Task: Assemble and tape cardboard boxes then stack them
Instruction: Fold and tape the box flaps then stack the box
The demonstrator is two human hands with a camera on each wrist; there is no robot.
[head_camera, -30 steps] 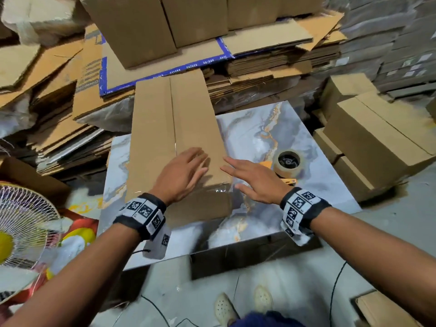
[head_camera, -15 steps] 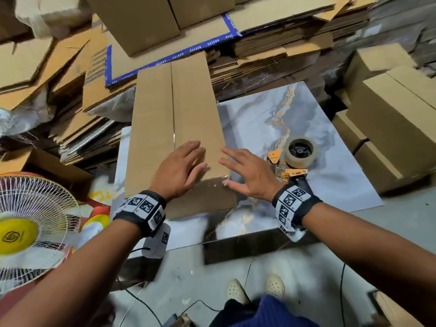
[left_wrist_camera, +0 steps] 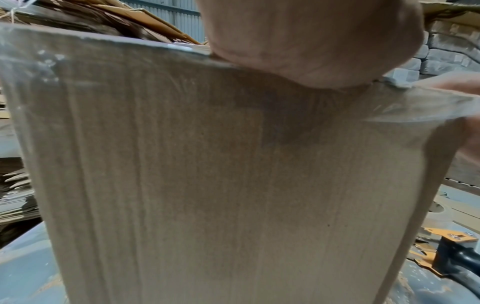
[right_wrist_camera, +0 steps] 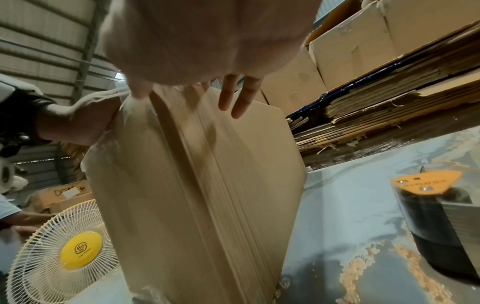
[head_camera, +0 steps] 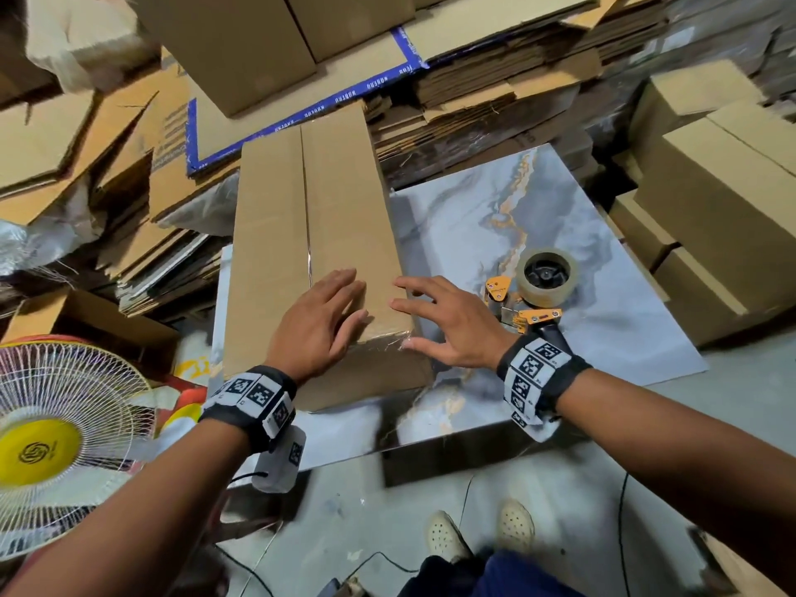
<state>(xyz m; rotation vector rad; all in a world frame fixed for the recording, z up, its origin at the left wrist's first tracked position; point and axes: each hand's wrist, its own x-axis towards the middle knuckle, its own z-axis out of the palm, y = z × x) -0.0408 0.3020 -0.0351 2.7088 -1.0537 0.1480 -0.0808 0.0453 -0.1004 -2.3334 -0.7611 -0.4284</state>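
A long brown cardboard box [head_camera: 310, 234] lies on the marble-patterned table [head_camera: 474, 217], its top flaps closed along a centre seam. Clear tape wraps its near end [left_wrist_camera: 405, 111]. My left hand [head_camera: 321, 321] lies flat on the box top near that end, fingers straight. My right hand [head_camera: 443, 325] is spread at the box's near right corner, thumb on the taped edge, fingers [right_wrist_camera: 235, 96] straight beside the right side. An orange tape dispenser [head_camera: 538, 290] with a roll of clear tape sits on the table just right of my right hand.
Piles of flattened cardboard [head_camera: 495, 101] rise behind the table. Assembled boxes [head_camera: 723, 200] are stacked at the right. A white fan with a yellow hub [head_camera: 51, 445] stands at the lower left. Cables run over the floor near my shoes [head_camera: 478, 532].
Both hands stay flat at the box's near end; the right hand has spread a little at the corner. The view has shifted, bringing the tape dispenser fully into sight.
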